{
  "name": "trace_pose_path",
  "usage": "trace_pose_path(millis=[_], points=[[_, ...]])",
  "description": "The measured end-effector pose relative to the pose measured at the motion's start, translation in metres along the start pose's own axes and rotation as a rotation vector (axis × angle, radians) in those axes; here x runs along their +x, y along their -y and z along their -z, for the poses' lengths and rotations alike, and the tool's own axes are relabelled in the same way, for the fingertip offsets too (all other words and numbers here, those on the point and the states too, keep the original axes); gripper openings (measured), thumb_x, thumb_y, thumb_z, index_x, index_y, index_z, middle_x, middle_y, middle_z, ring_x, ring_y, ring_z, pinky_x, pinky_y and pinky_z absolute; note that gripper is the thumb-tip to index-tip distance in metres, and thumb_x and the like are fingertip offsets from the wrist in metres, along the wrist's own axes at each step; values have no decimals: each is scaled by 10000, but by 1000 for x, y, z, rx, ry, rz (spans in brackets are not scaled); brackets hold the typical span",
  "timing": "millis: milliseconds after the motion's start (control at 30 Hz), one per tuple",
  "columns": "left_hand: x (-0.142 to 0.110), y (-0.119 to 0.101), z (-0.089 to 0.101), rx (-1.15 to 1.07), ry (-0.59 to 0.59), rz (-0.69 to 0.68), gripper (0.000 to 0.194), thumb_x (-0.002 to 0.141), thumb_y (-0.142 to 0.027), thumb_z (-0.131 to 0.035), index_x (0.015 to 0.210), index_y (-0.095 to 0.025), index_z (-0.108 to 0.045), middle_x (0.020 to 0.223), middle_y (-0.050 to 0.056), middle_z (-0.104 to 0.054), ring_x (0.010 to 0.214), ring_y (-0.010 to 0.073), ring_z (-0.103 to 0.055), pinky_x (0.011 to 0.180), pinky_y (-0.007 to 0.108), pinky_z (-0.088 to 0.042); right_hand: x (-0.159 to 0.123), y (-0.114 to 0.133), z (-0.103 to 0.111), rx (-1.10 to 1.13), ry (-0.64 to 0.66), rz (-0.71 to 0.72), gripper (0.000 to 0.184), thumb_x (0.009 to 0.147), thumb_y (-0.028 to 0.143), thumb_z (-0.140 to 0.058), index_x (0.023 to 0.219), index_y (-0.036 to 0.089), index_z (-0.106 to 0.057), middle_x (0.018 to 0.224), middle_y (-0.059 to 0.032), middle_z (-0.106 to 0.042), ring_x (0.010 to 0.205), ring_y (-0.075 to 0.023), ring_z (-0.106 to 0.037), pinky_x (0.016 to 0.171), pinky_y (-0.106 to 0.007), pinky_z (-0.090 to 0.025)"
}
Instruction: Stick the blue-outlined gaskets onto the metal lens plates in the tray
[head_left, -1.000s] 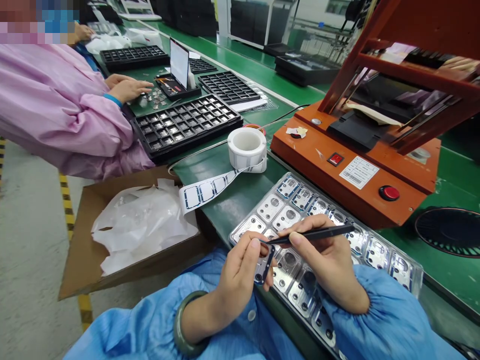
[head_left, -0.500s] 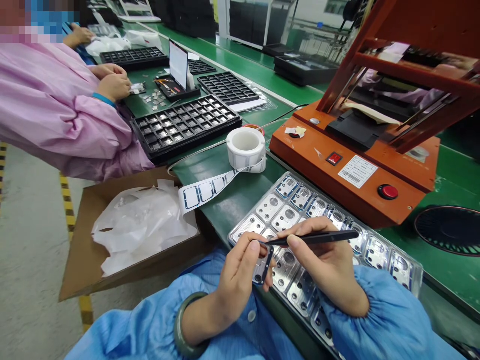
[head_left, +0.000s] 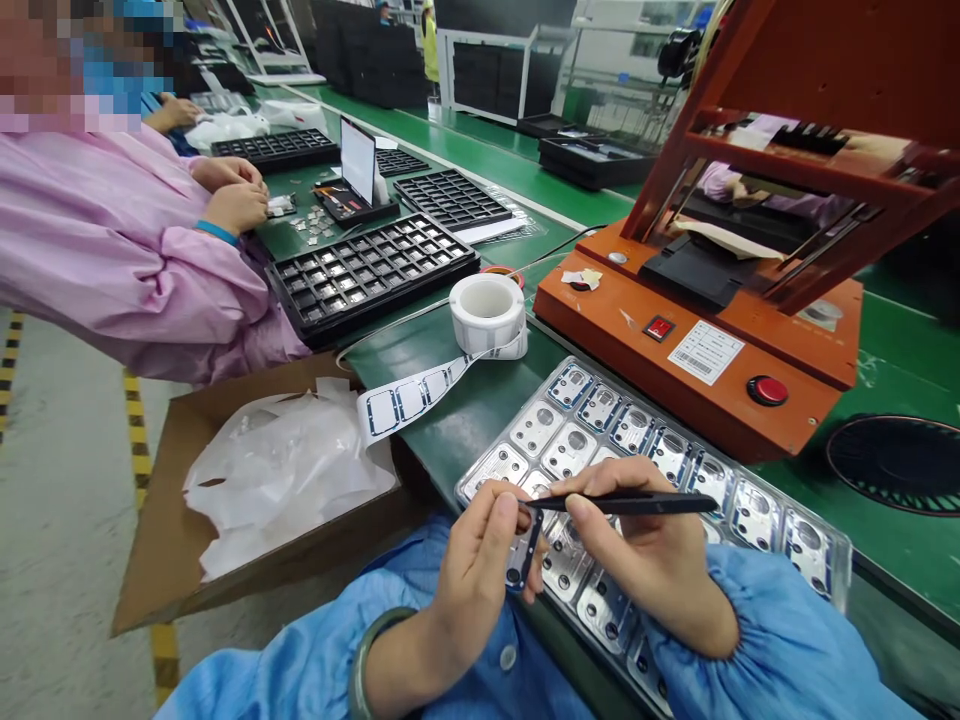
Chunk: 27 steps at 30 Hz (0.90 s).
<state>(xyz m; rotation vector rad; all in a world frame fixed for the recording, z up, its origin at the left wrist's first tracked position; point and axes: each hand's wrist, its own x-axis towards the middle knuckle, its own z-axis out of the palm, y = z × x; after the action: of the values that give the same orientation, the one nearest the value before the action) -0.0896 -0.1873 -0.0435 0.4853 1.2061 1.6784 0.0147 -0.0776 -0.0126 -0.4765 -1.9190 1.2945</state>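
Observation:
My left hand [head_left: 480, 560] grips a small metal plate [head_left: 519, 556] with a dark blue border and a round hole, held tilted above the edge of a clear tray. Pinched in my right hand [head_left: 637, 540] is a pair of black tweezers [head_left: 637, 503]; their tips reach the upper edge of the plate beside my left thumb. Whether the tips hold anything is too small to tell. Under my hands lies the clear plastic tray [head_left: 463, 490], with rows of similar silver plates [head_left: 576, 447]. Some plates in it carry blue borders.
Behind the tray stands an orange press machine [head_left: 697, 350]. A roll of white tape [head_left: 487, 312] trails its strip of dark frame stickers [head_left: 409, 400] over a cardboard box [head_left: 150, 540] with white film [head_left: 285, 470]. At left, a co-worker in pink [head_left: 135, 240] works by a black compartment tray [head_left: 375, 270].
The view has shifted slightly, so the background sits a little differently. Both hands keep their grips, with the tweezers turned nearer to level and their tips still at the plate's upper edge.

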Motion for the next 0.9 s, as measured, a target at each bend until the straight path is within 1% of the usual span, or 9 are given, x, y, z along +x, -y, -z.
trace_pose_path(millis=[100, 167, 333, 567, 767, 900], points=[[2, -3, -2, 78, -21, 3, 315, 922, -469, -450, 793, -184, -488, 535, -53, -528, 386, 76, -487, 372, 173, -384, -2, 1, 1, -65, 38, 85, 230, 796, 91, -637, 917, 247, -518, 865, -22, -699, 767, -175, -692, 688, -300, -566], [2, -5, -3, 132, -24, -8, 322, 928, -460, -444, 761, -185, -477, 521, -58, -524, 381, 70, -480, 376, 168, -386, -2, 3, 1, -96, 50, 136, 247, 782, 80, -637, 919, 243, -512, 863, -31, -709, 762, -181, -700, 673, -307, -575], [0, -8, -4, 204, -28, -20, 330, 929, -468, -429, 762, -189, -487, 524, -55, -527, 397, 78, -490, 390, 180, -408, 1, 8, -1, -97, 38, 243, 282, 747, 46, -619, 926, 245, -528, 838, -43, -722, 737, -203, -714, 619, -320, -594], [-1, -6, -4, 225, -43, -37, 345, 918, -493, -434, 755, -194, -488, 484, -59, -515, 372, 86, -475, 381, 191, -398, 0, 9, 0, -104, 72, 278, 310, 739, 57, -632, 940, 271, -532, 856, -39, -734, 722, -208, -716, 598, -323, -601], [0, -4, -4, 212, -49, -50, 335, 920, -482, -438, 755, -196, -490, 490, -57, -529, 377, 86, -487, 380, 187, -406, -3, 7, 2, -182, 85, 329, 326, 730, 61, -639, 957, 267, -528, 869, -53, -730, 728, -208, -714, 598, -319, -595], [0, -6, -4, 187, -71, -60, 325, 922, -475, -439, 765, -194, -488, 512, -64, -531, 377, 76, -489, 367, 171, -405, -3, 9, 3, -195, 34, 346, 313, 716, 62, -635, 929, 269, -538, 839, -41, -732, 704, -207, -714, 581, -316, -591]])
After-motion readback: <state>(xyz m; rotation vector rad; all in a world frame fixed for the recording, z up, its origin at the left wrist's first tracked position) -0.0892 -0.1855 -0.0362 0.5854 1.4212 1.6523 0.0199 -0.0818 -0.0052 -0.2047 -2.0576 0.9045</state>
